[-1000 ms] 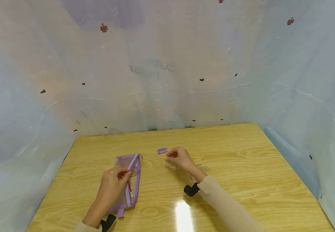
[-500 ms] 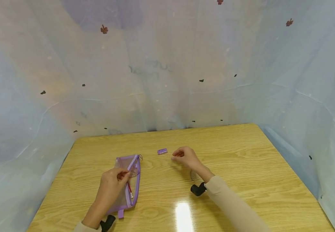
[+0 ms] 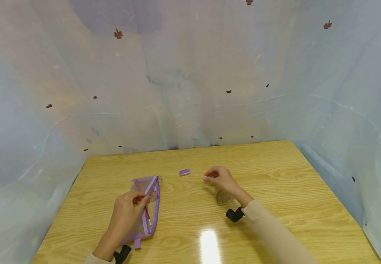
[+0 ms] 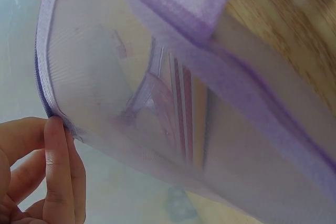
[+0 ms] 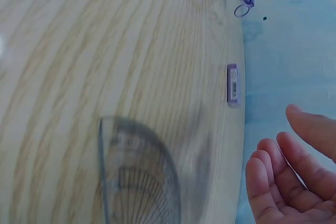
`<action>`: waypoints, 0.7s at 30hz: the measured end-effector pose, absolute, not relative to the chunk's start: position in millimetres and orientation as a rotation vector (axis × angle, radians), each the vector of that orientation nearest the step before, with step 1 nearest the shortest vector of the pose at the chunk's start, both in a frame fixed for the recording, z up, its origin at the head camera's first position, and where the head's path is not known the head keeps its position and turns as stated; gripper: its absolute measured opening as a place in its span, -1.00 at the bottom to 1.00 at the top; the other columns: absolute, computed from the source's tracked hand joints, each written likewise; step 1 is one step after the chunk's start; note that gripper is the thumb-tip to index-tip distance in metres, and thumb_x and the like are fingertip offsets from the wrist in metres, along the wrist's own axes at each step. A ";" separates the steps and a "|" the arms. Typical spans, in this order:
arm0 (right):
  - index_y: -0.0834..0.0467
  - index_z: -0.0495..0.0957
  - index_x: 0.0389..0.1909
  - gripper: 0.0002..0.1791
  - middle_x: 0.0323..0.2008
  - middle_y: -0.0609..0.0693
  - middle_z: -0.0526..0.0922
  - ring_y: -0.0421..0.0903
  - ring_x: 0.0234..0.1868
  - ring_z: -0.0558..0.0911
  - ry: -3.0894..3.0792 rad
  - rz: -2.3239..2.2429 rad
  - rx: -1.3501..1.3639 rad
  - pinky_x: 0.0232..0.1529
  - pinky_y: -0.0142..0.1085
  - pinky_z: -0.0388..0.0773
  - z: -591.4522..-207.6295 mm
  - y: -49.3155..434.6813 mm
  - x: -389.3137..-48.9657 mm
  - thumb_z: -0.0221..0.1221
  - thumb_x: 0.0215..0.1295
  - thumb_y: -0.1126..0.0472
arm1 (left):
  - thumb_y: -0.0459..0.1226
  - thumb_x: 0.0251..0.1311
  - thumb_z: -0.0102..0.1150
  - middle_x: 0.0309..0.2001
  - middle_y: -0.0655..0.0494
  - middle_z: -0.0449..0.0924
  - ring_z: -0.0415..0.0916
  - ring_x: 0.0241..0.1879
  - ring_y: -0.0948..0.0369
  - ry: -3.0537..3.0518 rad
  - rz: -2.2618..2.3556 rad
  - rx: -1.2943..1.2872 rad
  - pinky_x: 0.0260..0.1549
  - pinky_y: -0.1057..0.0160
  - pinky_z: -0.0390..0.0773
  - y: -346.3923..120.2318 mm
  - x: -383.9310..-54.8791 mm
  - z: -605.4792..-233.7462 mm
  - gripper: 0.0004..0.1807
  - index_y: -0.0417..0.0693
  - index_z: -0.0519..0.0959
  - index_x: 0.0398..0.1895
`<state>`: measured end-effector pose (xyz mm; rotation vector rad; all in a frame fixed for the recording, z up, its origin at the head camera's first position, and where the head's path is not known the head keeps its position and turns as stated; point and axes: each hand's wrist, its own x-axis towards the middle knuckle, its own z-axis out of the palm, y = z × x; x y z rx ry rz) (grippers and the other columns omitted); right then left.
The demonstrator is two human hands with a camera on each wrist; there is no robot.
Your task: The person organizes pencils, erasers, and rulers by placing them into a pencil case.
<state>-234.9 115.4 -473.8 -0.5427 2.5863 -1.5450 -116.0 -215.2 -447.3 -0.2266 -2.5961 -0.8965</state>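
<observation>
Left hand (image 3: 125, 209) pinches the upper edge of the purple mesh pouch (image 3: 136, 225) between thumb and fingers; no visible gap at the pinch. Pouch is on the left half of the table (image 3: 276, 176), long axis running near to far, purple tab (image 3: 137, 243) at the near end, metal ring (image 3: 160, 178) at the far end. Red pencil (image 3: 148, 215) visible at its right side, plus a clear curved piece (image 3: 152, 197) farther up. Left wrist view shows red stripes through the mesh.

Right hand (image 3: 223, 180) is above the table, well right of the pouch: fingers loosely curled, thumb apart from them, holding nothing. Clear protractor (image 3: 224, 198) lies just on its near side, partly hidden by the wrist. Small purple block (image 3: 184, 172) sits on the far side of the table, between pouch and right hand, touching neither; barcode label visible in the right wrist view. Pale patterned sheet (image 3: 190, 121) hangs behind the far edge.
</observation>
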 end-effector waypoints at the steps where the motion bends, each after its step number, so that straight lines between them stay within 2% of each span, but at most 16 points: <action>1: 0.39 0.66 -0.15 -0.77 -0.28 0.08 0.68 -0.05 -0.28 0.63 2.589 -1.545 -0.541 -0.23 -0.26 0.62 -473.9 117.0 -234.8 0.34 0.27 0.30 | -0.53 0.07 0.41 -0.48 0.08 0.64 0.55 -0.52 0.29 -2.598 -0.898 -0.226 -0.54 0.44 0.58 -215.3 -116.1 -447.4 -0.92 -0.28 0.70 -0.38; 14: 0.43 0.62 -0.09 -0.71 -0.25 0.11 0.68 0.01 -0.24 0.63 2.593 -1.524 -0.509 -0.19 -0.22 0.62 -470.2 141.8 -230.5 0.33 0.29 0.29 | -0.53 0.05 0.42 -0.49 0.07 0.65 0.56 -0.53 0.29 -2.601 -0.881 -0.222 -0.55 0.47 0.57 -216.3 -116.6 -449.3 -0.91 -0.28 0.70 -0.39; 21: 0.43 0.62 -0.07 -0.67 -0.27 0.09 0.67 0.00 -0.24 0.63 2.585 -1.510 -0.513 -0.21 -0.27 0.61 -472.7 156.6 -230.4 0.35 0.28 0.26 | -0.51 0.07 0.42 -0.49 0.08 0.65 0.56 -0.53 0.30 -2.600 -0.889 -0.228 -0.55 0.46 0.57 -217.6 -117.1 -451.1 -0.93 -0.27 0.70 -0.39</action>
